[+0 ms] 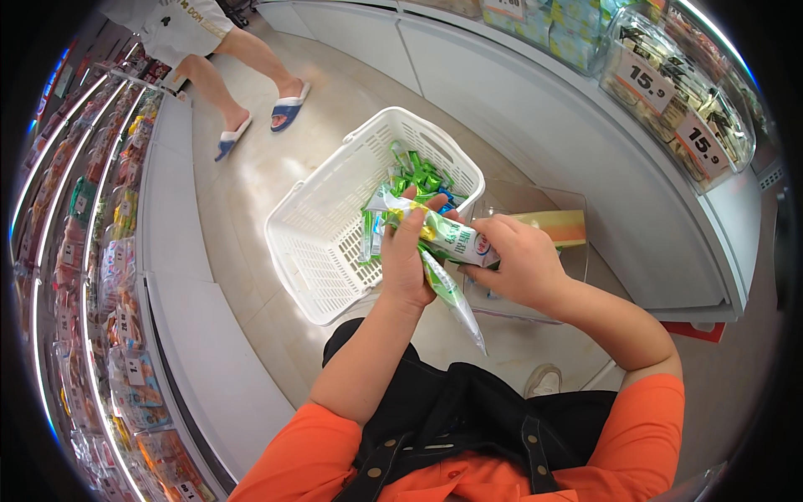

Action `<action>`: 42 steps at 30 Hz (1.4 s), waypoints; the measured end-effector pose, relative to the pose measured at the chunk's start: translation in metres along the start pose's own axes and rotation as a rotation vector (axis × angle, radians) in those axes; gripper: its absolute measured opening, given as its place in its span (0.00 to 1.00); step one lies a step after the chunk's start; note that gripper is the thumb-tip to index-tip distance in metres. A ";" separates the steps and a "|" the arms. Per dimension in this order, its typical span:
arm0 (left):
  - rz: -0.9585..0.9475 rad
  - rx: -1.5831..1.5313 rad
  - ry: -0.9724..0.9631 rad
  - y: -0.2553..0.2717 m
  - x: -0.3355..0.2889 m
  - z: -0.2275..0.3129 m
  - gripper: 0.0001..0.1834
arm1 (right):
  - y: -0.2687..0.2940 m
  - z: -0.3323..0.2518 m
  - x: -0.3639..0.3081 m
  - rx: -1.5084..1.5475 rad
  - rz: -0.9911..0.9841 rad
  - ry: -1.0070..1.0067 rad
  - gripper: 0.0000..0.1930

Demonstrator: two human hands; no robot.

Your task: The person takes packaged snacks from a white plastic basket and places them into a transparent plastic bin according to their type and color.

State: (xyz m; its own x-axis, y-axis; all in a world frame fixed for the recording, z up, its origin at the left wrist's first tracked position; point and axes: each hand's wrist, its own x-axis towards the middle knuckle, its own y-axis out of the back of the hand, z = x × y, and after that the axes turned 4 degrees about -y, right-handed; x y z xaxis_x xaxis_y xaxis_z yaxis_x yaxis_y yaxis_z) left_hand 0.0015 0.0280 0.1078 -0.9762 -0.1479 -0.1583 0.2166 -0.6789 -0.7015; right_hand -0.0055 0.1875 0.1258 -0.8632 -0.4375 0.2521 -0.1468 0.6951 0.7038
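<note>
Over the white basket's point(318, 217) long right edge: one green-and-white packet point(447, 234), an end pinched by the right hand point(523, 259), the other cradled in the left hand's point(407, 251) curled fingers. Beneath: second packet point(450, 289), slanting outward; its hold I cannot tell from here. Toward the far edge: several green packets point(418, 174), already in; the pair above, not yet set down.

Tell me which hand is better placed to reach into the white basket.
Probably the left hand: in this view it overlaps the white basket, while the right hand sits farther right, past its rim. Both hold a green-and-white packet, though, so neither looks free.
</note>
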 end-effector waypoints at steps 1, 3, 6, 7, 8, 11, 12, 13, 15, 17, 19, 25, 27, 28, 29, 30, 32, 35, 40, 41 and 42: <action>-0.053 -0.039 -0.010 0.000 0.000 0.000 0.29 | 0.001 0.001 0.000 0.061 -0.002 -0.007 0.21; -0.155 -0.112 -0.039 -0.001 -0.001 0.001 0.29 | 0.004 0.003 0.004 0.191 -0.005 -0.014 0.18; -0.173 -0.103 -0.080 0.000 -0.003 0.006 0.30 | 0.003 0.007 0.007 0.447 -0.143 -0.183 0.16; -0.181 -0.117 -0.091 0.001 -0.003 0.007 0.30 | 0.004 0.008 0.008 0.506 -0.171 -0.235 0.15; -0.180 -0.184 -0.099 0.002 -0.002 0.007 0.25 | 0.006 0.010 0.009 0.566 -0.199 -0.287 0.14; 0.030 -0.148 -0.157 0.003 0.000 0.023 0.21 | 0.016 0.013 0.014 0.788 -0.273 -0.377 0.12; 0.006 -0.019 -0.163 0.007 0.004 0.025 0.16 | 0.020 0.018 0.013 0.893 -0.281 -0.413 0.12; -0.018 0.008 -0.180 0.008 0.004 0.024 0.15 | 0.022 0.022 0.012 0.999 -0.288 -0.448 0.12; -0.064 0.065 -0.214 0.004 0.000 0.024 0.13 | 0.021 0.024 0.011 1.239 -0.187 -0.492 0.15; -0.034 0.076 -0.258 0.006 -0.002 0.020 0.12 | 0.016 0.023 0.012 1.463 -0.100 -0.586 0.17; -0.015 0.084 -0.299 0.005 -0.003 0.020 0.11 | 0.008 0.022 0.010 1.468 -0.150 -0.620 0.17; 0.037 0.029 -0.361 0.014 0.005 0.035 0.10 | 0.006 0.016 0.007 1.379 -0.229 -0.514 0.14; -0.054 -0.089 -0.244 0.014 0.005 0.036 0.13 | 0.008 0.012 0.007 1.394 -0.176 -0.631 0.15; -0.064 -0.109 -0.211 0.013 0.006 0.034 0.16 | 0.009 0.010 0.006 1.402 -0.144 -0.691 0.15; -0.044 -0.108 -0.214 0.011 0.008 0.033 0.17 | 0.011 0.009 0.007 1.371 -0.129 -0.690 0.15; -0.022 -0.113 -0.213 0.009 0.009 0.032 0.17 | 0.014 0.008 0.010 1.335 -0.113 -0.695 0.15; -0.028 -0.032 -0.191 0.010 0.013 0.025 0.18 | 0.025 0.023 0.015 1.172 -0.094 -0.662 0.14; -0.159 -0.255 -0.175 0.054 0.029 0.052 0.17 | 0.067 0.055 0.030 0.964 -0.065 -0.618 0.13; -0.002 -0.164 -0.261 0.034 0.017 0.057 0.10 | 0.109 0.125 -0.008 -0.216 -0.481 -0.418 0.10; -0.083 -0.218 -0.199 0.033 0.016 0.053 0.10 | 0.097 0.138 -0.019 -0.327 -0.556 -0.351 0.10; -0.067 -0.241 -0.146 0.023 0.012 0.051 0.11 | 0.081 0.146 -0.023 -0.429 -0.595 -0.394 0.10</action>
State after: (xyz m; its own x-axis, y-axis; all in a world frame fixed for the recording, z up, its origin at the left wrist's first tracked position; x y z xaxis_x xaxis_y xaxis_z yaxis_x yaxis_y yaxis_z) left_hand -0.0051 -0.0259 0.1256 -0.9749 -0.2219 -0.0166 0.1289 -0.5025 -0.8549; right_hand -0.0676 0.3372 0.0804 -0.8171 -0.3762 -0.4369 -0.5040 0.0981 0.8581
